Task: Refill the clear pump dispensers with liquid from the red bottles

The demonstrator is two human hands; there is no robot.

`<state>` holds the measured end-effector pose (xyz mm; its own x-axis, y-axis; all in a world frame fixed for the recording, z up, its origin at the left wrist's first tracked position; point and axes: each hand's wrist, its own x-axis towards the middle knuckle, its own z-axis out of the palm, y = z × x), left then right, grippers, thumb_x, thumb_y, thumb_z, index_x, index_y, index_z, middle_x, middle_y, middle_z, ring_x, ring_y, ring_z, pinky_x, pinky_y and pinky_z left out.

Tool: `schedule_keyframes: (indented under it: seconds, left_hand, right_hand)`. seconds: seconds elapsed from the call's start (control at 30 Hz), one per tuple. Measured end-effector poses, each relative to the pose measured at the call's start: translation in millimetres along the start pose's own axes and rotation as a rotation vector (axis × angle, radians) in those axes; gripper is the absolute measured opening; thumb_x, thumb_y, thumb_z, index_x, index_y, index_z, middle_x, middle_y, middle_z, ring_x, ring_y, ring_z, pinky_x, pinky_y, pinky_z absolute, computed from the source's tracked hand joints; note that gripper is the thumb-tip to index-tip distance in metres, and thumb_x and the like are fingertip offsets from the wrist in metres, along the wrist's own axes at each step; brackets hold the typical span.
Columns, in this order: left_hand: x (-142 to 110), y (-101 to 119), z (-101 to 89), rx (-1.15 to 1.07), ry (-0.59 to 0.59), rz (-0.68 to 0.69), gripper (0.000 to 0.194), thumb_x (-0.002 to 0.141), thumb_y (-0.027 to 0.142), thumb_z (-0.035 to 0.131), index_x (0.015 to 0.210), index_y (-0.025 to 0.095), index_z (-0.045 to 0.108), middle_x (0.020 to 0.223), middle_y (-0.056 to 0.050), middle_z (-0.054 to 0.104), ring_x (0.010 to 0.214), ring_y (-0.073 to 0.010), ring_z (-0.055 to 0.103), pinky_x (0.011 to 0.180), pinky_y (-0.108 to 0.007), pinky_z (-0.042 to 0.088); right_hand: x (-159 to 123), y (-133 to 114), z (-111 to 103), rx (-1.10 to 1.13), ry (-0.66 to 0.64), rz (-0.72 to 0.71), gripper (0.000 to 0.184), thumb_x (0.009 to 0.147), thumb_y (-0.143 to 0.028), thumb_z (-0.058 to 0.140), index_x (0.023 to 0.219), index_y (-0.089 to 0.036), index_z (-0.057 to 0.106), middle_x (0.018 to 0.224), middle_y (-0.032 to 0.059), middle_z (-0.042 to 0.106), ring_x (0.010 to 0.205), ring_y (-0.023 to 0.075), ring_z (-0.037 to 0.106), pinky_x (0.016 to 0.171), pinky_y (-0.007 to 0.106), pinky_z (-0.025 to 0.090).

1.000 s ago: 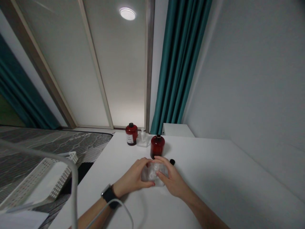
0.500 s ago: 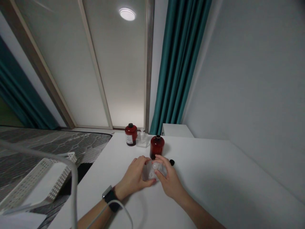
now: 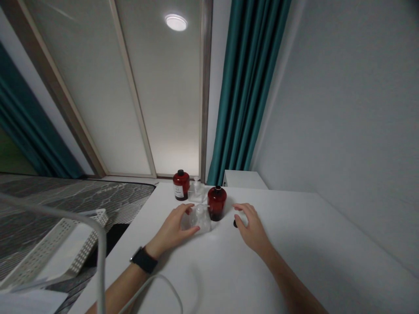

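Note:
My left hand (image 3: 178,224) curls around the left side of a clear pump bottle (image 3: 202,220), thumb on its near side and fingers on its far side. The bottle is see-through, and its whitish pump top (image 3: 199,209) is hard to make out. Just right of it stands an uncapped dark red bottle (image 3: 217,205). My right hand (image 3: 250,229) is held above the table with thumb and fingers apart, nothing between them. Partly behind its thumb lies a small black cap (image 3: 235,223).
Behind are a capped red bottle (image 3: 181,185) with a white label and another clear pump bottle (image 3: 196,191). All stand on the white table (image 3: 209,270). A white cable (image 3: 101,253) crosses the left foreground. A perforated white basket (image 3: 55,244) sits lower left.
The clear pump bottle has shifted left and away from me with my left hand. My right hand has let go of it and moved right, toward the black cap.

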<state>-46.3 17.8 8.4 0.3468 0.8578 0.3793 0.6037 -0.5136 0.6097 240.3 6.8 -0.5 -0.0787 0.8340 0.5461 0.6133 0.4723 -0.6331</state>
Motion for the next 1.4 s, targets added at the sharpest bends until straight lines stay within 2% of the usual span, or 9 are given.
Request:
schedule_keyframes:
  seconds: [0.07,0.17,0.37,0.53,0.67,0.9,1.07,1.23,1.4]
  left_hand:
    - [2.5,-7.5,-4.0,-0.013,0.024,-0.030,0.054,0.081,0.033,0.070,0.128,0.018,0.049,0.110,-0.008,0.062,0.103,-0.0261,0.061,0.094,-0.044,0.048]
    - [5.4,-15.7,-8.9,-0.033,0.064,-0.074,0.052,0.081,0.037,0.069,0.126,0.018,0.051,0.107,-0.008,0.063,0.101,-0.0265,0.062,0.091,-0.044,0.049]
    - [7.7,-22.2,-13.5,-0.039,0.097,-0.115,0.052,0.080,0.038,0.067,0.125,0.017,0.053,0.104,-0.007,0.064,0.097,-0.0254,0.063,0.088,-0.042,0.050]
    - [7.2,-26.4,-11.6,-0.031,0.097,-0.125,0.053,0.079,0.039,0.068,0.125,0.016,0.054,0.104,-0.007,0.065,0.096,-0.0253,0.064,0.086,-0.041,0.051]
    - [6.1,-29.6,-9.6,-0.029,0.093,-0.121,0.053,0.081,0.039,0.068,0.126,0.016,0.054,0.105,-0.008,0.065,0.098,-0.0251,0.064,0.087,-0.040,0.051]
    - [5.2,-36.3,-8.3,-0.081,0.103,-0.182,0.065,0.085,0.039,0.064,0.141,0.017,0.039,0.127,-0.014,0.059,0.112,-0.0278,0.060,0.096,-0.047,0.050]
    - [4.7,-38.3,-7.4,0.015,0.172,-0.099,0.066,0.086,0.034,0.064,0.144,0.021,0.036,0.133,-0.013,0.051,0.118,-0.0277,0.057,0.101,-0.048,0.048]
    - [3.9,-21.8,-10.6,0.168,0.299,0.058,0.059,0.089,0.027,0.059,0.144,0.022,0.036,0.136,-0.013,0.045,0.129,-0.0297,0.046,0.112,-0.053,0.038]
    - [0.2,1.9,-11.0,0.184,0.324,0.153,0.046,0.089,0.022,0.057,0.134,0.022,0.047,0.130,-0.013,0.051,0.123,-0.0299,0.050,0.106,-0.050,0.044]
  right_hand:
    - [3.1,14.4,-7.0,-0.132,-0.112,0.034,0.040,0.082,-0.008,0.045,0.117,-0.022,0.058,0.106,0.0084,0.063,0.105,0.0267,0.056,0.097,0.046,0.042]
    - [2.3,27.0,-11.5,-0.199,-0.188,0.064,0.053,0.070,0.001,0.042,0.115,-0.023,0.058,0.102,0.0063,0.062,0.102,0.0251,0.056,0.094,0.043,0.043]
    - [-4.1,26.3,-8.0,-0.262,-0.279,0.079,0.051,0.067,0.002,0.046,0.110,-0.023,0.061,0.102,0.0057,0.062,0.101,0.0239,0.055,0.092,0.038,0.042]
    - [-7.6,26.1,-4.6,-0.290,-0.311,0.081,0.043,0.074,-0.004,0.051,0.112,-0.024,0.060,0.107,0.0063,0.063,0.104,0.0251,0.055,0.092,0.039,0.041]
    - [-10.5,29.3,-1.9,-0.294,-0.316,0.074,0.030,0.082,-0.010,0.053,0.107,-0.023,0.062,0.106,0.0075,0.064,0.103,0.0270,0.055,0.091,0.042,0.040]
    - [-9.0,23.3,1.6,-0.242,-0.281,0.037,0.029,0.084,-0.011,0.050,0.107,-0.024,0.062,0.102,0.0070,0.064,0.100,0.0266,0.055,0.090,0.042,0.043]
    - [-5.7,15.7,3.1,-0.192,-0.241,0.017,0.014,0.087,-0.018,0.053,0.096,-0.024,0.062,0.094,0.0057,0.064,0.092,0.0256,0.057,0.087,0.044,0.045]
    - [-4.2,11.6,2.5,-0.144,-0.224,0.002,0.016,0.089,-0.017,0.047,0.095,-0.023,0.060,0.094,0.0063,0.063,0.093,0.0251,0.058,0.087,0.043,0.047]
    - [-0.7,9.6,4.2,0.092,-0.106,0.041,0.012,0.084,-0.022,0.055,0.091,-0.024,0.064,0.092,0.0060,0.065,0.093,0.0258,0.060,0.087,0.043,0.048]
